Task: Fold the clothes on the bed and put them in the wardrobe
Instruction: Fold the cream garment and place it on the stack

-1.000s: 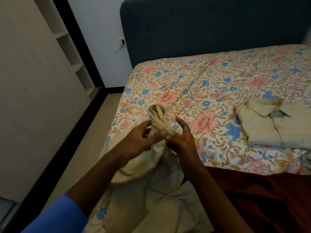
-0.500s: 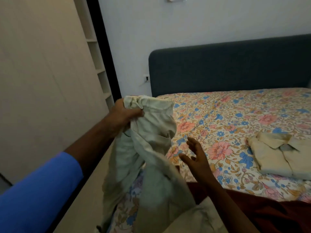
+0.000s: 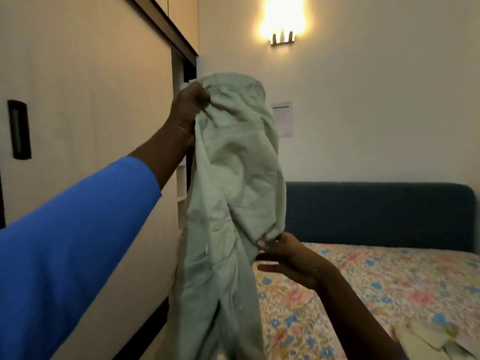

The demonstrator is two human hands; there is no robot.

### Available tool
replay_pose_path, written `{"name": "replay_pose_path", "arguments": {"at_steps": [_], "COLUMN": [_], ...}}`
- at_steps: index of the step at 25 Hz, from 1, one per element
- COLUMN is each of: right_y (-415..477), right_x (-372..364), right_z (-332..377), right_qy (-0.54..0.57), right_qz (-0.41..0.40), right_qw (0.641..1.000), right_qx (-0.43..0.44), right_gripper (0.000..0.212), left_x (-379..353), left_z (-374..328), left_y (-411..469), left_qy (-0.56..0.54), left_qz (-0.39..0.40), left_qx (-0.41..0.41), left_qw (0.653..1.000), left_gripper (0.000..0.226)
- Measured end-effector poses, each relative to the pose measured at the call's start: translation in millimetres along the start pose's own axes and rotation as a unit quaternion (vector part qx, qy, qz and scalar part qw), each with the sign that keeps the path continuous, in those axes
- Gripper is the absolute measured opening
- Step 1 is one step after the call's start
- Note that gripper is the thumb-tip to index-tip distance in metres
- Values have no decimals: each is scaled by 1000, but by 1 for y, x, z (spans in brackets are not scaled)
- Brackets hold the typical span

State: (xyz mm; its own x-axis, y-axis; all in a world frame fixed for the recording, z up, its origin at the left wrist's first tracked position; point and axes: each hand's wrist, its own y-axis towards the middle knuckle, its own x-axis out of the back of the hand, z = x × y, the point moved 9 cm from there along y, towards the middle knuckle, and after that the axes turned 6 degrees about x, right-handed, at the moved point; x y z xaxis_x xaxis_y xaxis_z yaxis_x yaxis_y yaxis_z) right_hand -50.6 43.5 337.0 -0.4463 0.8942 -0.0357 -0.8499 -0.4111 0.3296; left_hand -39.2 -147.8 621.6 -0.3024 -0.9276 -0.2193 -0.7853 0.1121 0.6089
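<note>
The left hand [image 3: 191, 105] is raised high and clenched on the gathered waistband of a pair of pale greenish-beige cotton trousers [image 3: 233, 178], which hang in the air between the sliding wardrobe door [image 3: 91, 113] and the floral-sheeted bed [image 3: 363, 281]. Their legs drop out of view at the bottom. The right hand [image 3: 285, 258] sits lower, with its fingertips [image 3: 262, 244] at a bunched bulge of the cloth. Whether they pinch the fabric or only touch it, I cannot tell.

The step in hand looks like shaking the garment out and finding its edges before folding. To do it well, the right hand should take the opposite end of the waistband, not the mid-fabric bulge, so the trousers hang flat and the twist falls out. Then the two legs can be brought together seam to seam, and the garment lowered onto a bare stretch of the bed, clear of the folded beige shirt [image 3: 428, 336] near the lower right. The cloth looks soft and crumpled, so it should be smoothed with a flat palm before each fold, or the creases will set.
</note>
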Motion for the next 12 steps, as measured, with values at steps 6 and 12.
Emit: {"name": "replay_pose_path", "arguments": {"at_steps": [6,12], "right_y": [-27,-27], "right_x": [13,-19], "right_z": [-9,-39], "right_qy": [112,79], "right_qz": [-174,-177], "right_qw": [972,963], "right_qx": [-107,-185], "right_gripper": [108,73], "left_x": [33,18], "left_z": [-6,15], "left_y": [-9,-47], "left_qy": [38,-50], "left_qz": [-56,10], "left_qx": [12,26], "left_qw": [998,998], "left_gripper": [76,26]}}
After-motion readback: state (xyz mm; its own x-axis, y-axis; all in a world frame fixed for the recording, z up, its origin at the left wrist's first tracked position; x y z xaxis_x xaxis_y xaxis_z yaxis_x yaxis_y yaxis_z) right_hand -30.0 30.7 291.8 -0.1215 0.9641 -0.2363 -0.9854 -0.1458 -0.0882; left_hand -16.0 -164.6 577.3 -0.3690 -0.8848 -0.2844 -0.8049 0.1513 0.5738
